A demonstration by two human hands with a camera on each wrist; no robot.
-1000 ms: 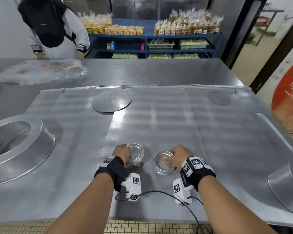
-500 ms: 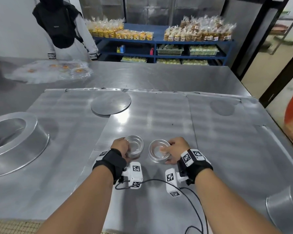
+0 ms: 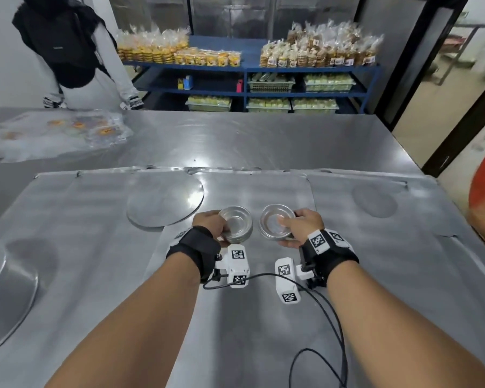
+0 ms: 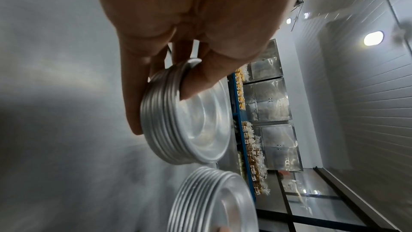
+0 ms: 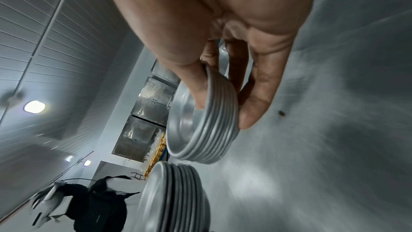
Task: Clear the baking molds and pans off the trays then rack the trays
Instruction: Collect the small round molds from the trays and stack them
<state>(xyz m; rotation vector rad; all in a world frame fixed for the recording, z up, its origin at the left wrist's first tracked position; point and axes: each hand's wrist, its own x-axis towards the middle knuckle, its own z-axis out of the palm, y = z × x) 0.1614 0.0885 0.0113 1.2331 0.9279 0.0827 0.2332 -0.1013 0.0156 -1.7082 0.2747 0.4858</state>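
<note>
Two stacks of several small round metal molds hang side by side above the flat metal trays (image 3: 263,317). My left hand (image 3: 212,225) grips the left stack (image 3: 235,224), thumb inside the top rim and fingers under the bottom; in the left wrist view this stack (image 4: 189,123) shows its ribbed side. My right hand (image 3: 298,226) holds the right stack (image 3: 276,224) the same way, seen edge-on in the right wrist view as the right stack (image 5: 207,124). A flat round metal disc (image 3: 165,203) lies on the tray to the left of the hands.
A large round pan (image 3: 6,298) lies at the left edge. A dark round mark (image 3: 374,201) shows on the right tray. A person in black and white (image 3: 73,51) stands at the far left by plastic-wrapped goods (image 3: 65,133). Blue shelves (image 3: 247,68) hold bagged pastries.
Both hands have carried their stacks of molds forward, away from the near edge and closer to the round disc. The view has tilted up, and the person at the back has shifted right.
</note>
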